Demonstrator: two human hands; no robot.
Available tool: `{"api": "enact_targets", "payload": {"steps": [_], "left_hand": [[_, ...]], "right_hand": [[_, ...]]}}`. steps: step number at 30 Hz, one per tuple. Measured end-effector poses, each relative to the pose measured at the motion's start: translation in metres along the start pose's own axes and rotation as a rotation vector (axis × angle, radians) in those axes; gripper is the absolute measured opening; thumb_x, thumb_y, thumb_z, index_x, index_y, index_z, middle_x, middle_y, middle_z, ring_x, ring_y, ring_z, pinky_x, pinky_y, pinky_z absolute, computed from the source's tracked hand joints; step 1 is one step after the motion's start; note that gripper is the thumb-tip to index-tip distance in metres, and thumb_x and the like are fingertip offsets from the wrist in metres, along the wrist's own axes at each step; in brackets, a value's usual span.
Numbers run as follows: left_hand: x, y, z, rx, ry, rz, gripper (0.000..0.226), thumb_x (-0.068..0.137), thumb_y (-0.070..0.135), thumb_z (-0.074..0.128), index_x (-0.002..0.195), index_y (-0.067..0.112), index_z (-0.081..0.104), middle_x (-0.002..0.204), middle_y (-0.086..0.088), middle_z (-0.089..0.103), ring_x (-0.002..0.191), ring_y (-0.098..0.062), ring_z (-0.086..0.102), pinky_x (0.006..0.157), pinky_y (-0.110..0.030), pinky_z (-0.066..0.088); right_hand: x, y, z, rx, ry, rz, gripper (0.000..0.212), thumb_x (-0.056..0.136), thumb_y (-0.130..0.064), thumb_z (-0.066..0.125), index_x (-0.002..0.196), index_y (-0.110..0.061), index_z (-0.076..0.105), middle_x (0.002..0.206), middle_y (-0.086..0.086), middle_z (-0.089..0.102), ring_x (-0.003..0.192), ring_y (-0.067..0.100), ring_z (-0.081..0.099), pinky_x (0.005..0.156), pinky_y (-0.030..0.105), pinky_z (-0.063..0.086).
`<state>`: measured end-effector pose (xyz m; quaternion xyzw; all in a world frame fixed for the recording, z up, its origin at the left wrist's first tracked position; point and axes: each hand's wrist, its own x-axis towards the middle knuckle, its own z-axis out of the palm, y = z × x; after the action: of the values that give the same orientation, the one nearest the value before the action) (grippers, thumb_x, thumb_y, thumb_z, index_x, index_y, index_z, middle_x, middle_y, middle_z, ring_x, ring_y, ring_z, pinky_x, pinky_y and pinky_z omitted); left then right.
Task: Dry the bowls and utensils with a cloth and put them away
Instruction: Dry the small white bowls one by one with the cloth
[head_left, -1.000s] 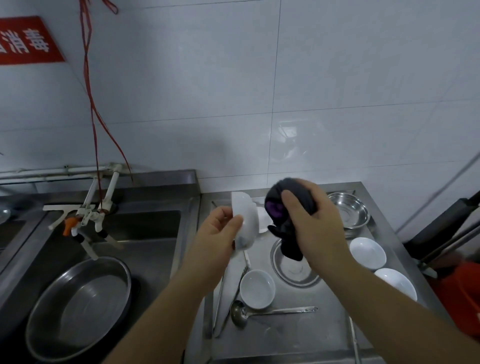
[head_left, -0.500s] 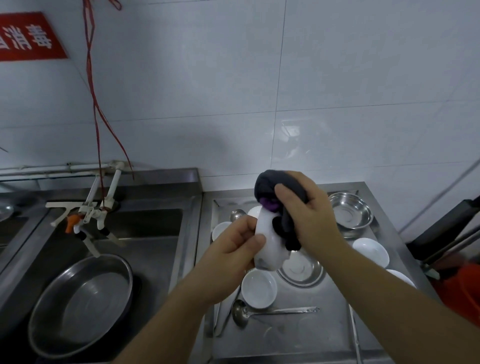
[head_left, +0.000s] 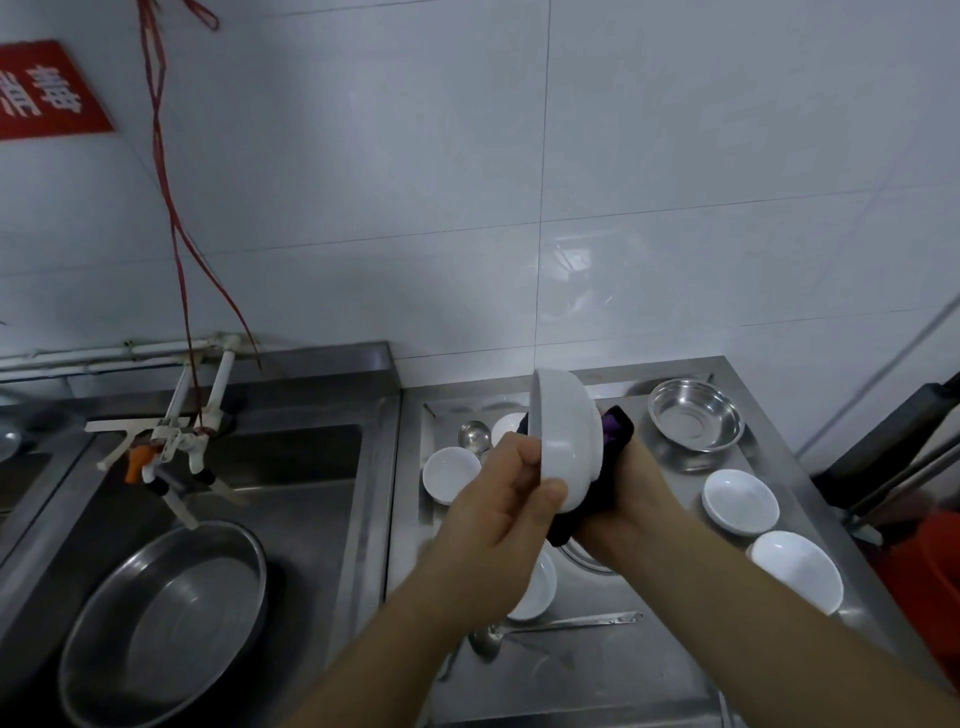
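My left hand (head_left: 501, 506) grips a white bowl (head_left: 569, 441) by its rim, tilted on edge above the steel drainboard (head_left: 649, 665). My right hand (head_left: 631, 512) holds a dark cloth (head_left: 615, 441) with a purple patch against the bowl's outer side; the bowl hides most of the cloth. On the drainboard lie more white bowls: one at the left (head_left: 449, 475), one under my left wrist (head_left: 535, 590), two at the right (head_left: 740, 501) (head_left: 797, 569). A metal ladle (head_left: 545, 629) lies near the front and a spoon (head_left: 474, 434) at the back.
A small steel bowl (head_left: 696, 421) stands at the back right of the drainboard. The sink (head_left: 291, 499) on the left holds a large steel basin (head_left: 161, 618) below white taps (head_left: 176, 447). Red cords (head_left: 176, 228) hang down the tiled wall. Dark handles (head_left: 893, 457) lean at the right.
The left hand has turned the bowl so its outside faces me and raised it. The right hand with the cloth has slid from the front to behind and below the bowl.
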<state>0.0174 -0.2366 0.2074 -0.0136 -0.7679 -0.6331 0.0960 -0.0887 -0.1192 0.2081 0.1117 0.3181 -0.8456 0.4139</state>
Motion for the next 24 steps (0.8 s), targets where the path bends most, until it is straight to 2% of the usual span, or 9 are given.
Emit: {"api": "enact_targets", "payload": {"steps": [3, 5, 7, 9, 13, 15, 18, 21, 24], "left_hand": [[0.000, 0.002, 0.008, -0.036, 0.037, -0.013, 0.015, 0.104, 0.023, 0.054, 0.115, 0.031, 0.061, 0.101, 0.003, 0.072, 0.092, -0.014, 0.069, 0.081, -0.032, 0.060], [0.002, 0.009, 0.009, -0.162, 0.056, -0.069, 0.028, 0.100, 0.015, 0.058, 0.118, 0.033, 0.068, 0.110, 0.004, 0.077, 0.104, -0.011, 0.073, 0.088, -0.027, 0.060], [0.007, 0.016, 0.005, -0.279, 0.090, -0.144, 0.032, 0.097, 0.020, 0.062, 0.117, 0.041, 0.075, 0.119, 0.002, 0.078, 0.114, -0.019, 0.074, 0.093, -0.033, 0.062], [0.014, 0.023, -0.002, -0.463, 0.123, -0.270, 0.022, 0.099, 0.030, 0.067, 0.118, 0.035, 0.077, 0.119, -0.006, 0.079, 0.110, -0.028, 0.077, 0.086, -0.038, 0.065], [0.021, 0.029, -0.012, -0.640, 0.077, -0.379, 0.028, 0.102, 0.019, 0.061, 0.128, 0.013, 0.068, 0.120, -0.015, 0.078, 0.107, -0.036, 0.077, 0.078, -0.041, 0.066], [0.019, 0.027, -0.012, -0.596, 0.044, -0.320, 0.028, 0.102, 0.018, 0.062, 0.129, 0.012, 0.068, 0.120, -0.014, 0.078, 0.110, -0.035, 0.076, 0.080, -0.040, 0.065], [0.015, 0.016, -0.004, -0.483, 0.080, -0.255, 0.029, 0.100, 0.021, 0.063, 0.128, 0.016, 0.068, 0.120, -0.008, 0.078, 0.113, -0.030, 0.075, 0.085, -0.039, 0.065], [0.013, 0.007, 0.005, -0.295, 0.131, -0.192, 0.030, 0.095, 0.030, 0.061, 0.124, 0.031, 0.067, 0.119, 0.005, 0.078, 0.114, -0.018, 0.074, 0.090, -0.034, 0.063], [0.013, -0.003, 0.009, -0.018, 0.147, -0.110, 0.023, 0.099, 0.037, 0.056, 0.119, 0.047, 0.064, 0.115, 0.014, 0.075, 0.111, -0.011, 0.072, 0.093, -0.034, 0.061]], "right_hand": [[-0.001, -0.001, -0.003, -0.042, 0.046, -0.022, 0.027, 0.096, -0.039, 0.061, 0.094, -0.012, 0.065, 0.076, 0.006, 0.063, 0.061, 0.022, 0.066, 0.050, 0.030, 0.055], [-0.002, -0.007, -0.004, -0.137, 0.104, -0.076, 0.028, 0.097, -0.042, 0.062, 0.096, -0.014, 0.066, 0.074, 0.004, 0.061, 0.059, 0.022, 0.063, 0.047, 0.030, 0.049], [-0.001, -0.013, -0.004, -0.230, 0.163, -0.169, 0.033, 0.099, -0.039, 0.063, 0.114, -0.011, 0.070, 0.091, 0.009, 0.070, 0.076, 0.028, 0.067, 0.060, 0.037, 0.053], [-0.002, -0.019, -0.002, -0.271, 0.218, -0.279, 0.034, 0.103, -0.033, 0.062, 0.125, -0.010, 0.072, 0.113, 0.018, 0.076, 0.093, 0.032, 0.070, 0.077, 0.046, 0.057], [-0.003, -0.020, 0.002, -0.306, 0.290, -0.342, 0.025, 0.102, -0.032, 0.065, 0.118, -0.016, 0.075, 0.112, 0.017, 0.078, 0.087, 0.030, 0.074, 0.073, 0.044, 0.060], [-0.005, -0.015, 0.000, -0.285, 0.270, -0.237, 0.037, 0.102, -0.037, 0.062, 0.125, -0.010, 0.073, 0.115, 0.017, 0.073, 0.094, 0.034, 0.069, 0.081, 0.047, 0.053], [-0.008, -0.009, 0.001, -0.222, 0.277, -0.130, 0.039, 0.098, -0.038, 0.064, 0.120, -0.008, 0.074, 0.108, 0.016, 0.067, 0.089, 0.034, 0.065, 0.073, 0.041, 0.050], [-0.009, -0.002, 0.003, -0.132, 0.279, -0.126, 0.044, 0.102, -0.034, 0.061, 0.130, -0.001, 0.068, 0.106, 0.018, 0.072, 0.094, 0.034, 0.069, 0.076, 0.043, 0.058], [-0.008, 0.003, 0.003, -0.149, 0.292, -0.112, 0.037, 0.104, -0.030, 0.063, 0.121, 0.002, 0.070, 0.103, 0.020, 0.075, 0.095, 0.036, 0.073, 0.087, 0.047, 0.062]]}}
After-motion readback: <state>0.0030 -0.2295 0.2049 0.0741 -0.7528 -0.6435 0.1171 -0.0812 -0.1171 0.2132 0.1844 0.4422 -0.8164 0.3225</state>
